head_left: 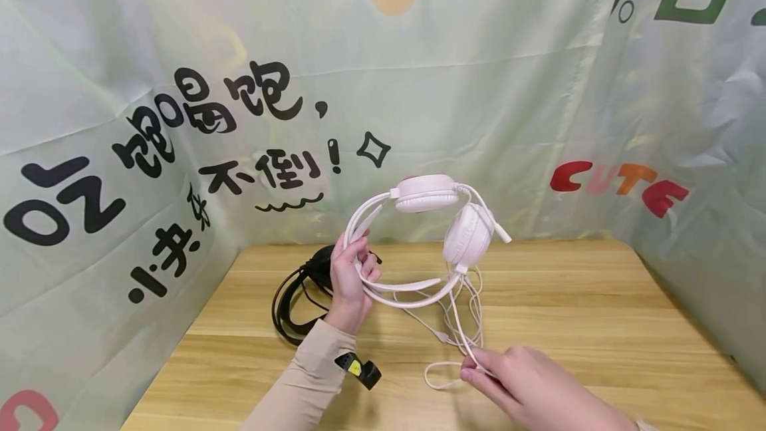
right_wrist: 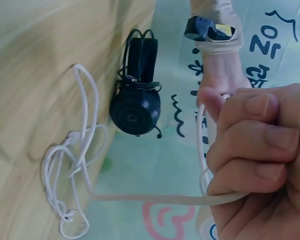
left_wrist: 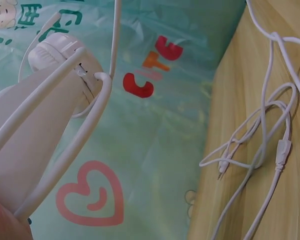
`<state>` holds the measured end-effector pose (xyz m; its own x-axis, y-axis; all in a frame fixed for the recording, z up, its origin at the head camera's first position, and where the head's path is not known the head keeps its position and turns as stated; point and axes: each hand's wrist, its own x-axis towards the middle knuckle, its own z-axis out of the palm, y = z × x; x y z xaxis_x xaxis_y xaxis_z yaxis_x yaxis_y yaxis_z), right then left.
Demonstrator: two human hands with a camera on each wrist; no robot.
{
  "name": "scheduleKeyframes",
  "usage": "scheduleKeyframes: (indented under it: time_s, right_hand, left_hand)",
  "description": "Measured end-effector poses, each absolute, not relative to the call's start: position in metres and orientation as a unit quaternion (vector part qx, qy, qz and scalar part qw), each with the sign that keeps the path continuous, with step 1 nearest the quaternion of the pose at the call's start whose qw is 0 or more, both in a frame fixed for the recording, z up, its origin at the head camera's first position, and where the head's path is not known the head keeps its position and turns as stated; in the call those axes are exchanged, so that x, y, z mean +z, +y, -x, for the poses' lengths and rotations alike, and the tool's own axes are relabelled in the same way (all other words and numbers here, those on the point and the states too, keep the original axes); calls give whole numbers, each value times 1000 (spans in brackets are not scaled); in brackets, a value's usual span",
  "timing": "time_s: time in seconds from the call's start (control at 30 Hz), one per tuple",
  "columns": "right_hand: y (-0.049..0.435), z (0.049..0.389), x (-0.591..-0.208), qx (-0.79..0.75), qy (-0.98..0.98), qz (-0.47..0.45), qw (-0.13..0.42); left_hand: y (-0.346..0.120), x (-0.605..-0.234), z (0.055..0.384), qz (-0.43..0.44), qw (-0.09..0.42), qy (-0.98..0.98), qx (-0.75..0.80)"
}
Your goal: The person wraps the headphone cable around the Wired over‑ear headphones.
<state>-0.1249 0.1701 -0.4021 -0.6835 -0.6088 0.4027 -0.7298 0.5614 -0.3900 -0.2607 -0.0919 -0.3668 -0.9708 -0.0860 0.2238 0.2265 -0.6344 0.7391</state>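
A pale pink headset (head_left: pixel 469 235) with two round ear cups and a small microphone boom is held up above the table. My left hand (head_left: pixel 350 275) grips it by the headband, which fills the left side of the left wrist view. From the lower ear cup a thin white cable (head_left: pixel 457 318) runs down to my right hand (head_left: pixel 532 381), whose fingers curl round it. In the right wrist view the cable (right_wrist: pixel 155 199) passes into the curled fingers. More of it lies in loose loops on the table, with a plug (left_wrist: pixel 223 164) at one end.
A black headset (right_wrist: pixel 135 107) with its cable wound about it lies on the wooden table (head_left: pixel 568 298), behind and left of my left hand. Printed cloth (head_left: pixel 479 85) hangs round the table's back and sides. A small black-and-yellow device (head_left: pixel 359 370) is strapped to the left wrist.
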Motion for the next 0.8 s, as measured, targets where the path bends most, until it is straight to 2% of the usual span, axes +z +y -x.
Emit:
scheduleKeyframes:
  time_s: [0.13,0.5,0.6,0.8]
  right_hand:
    - [171,122,-401,272,-877,-383,102]
    - [174,119,-402,239,-860,-430,134]
    - [174,118,-402,249,-857,-431,131]
    - [176,112,-400,248,-861,-414,160]
  left_hand:
    - [-91,-365,260,74,94,-425,-897]
    - [-91,-363,259,55,110,-437,-891]
    - [-92,-363,259,53,113,-443,-888]
    - [-94,-361,260,53,116,-451,-883]
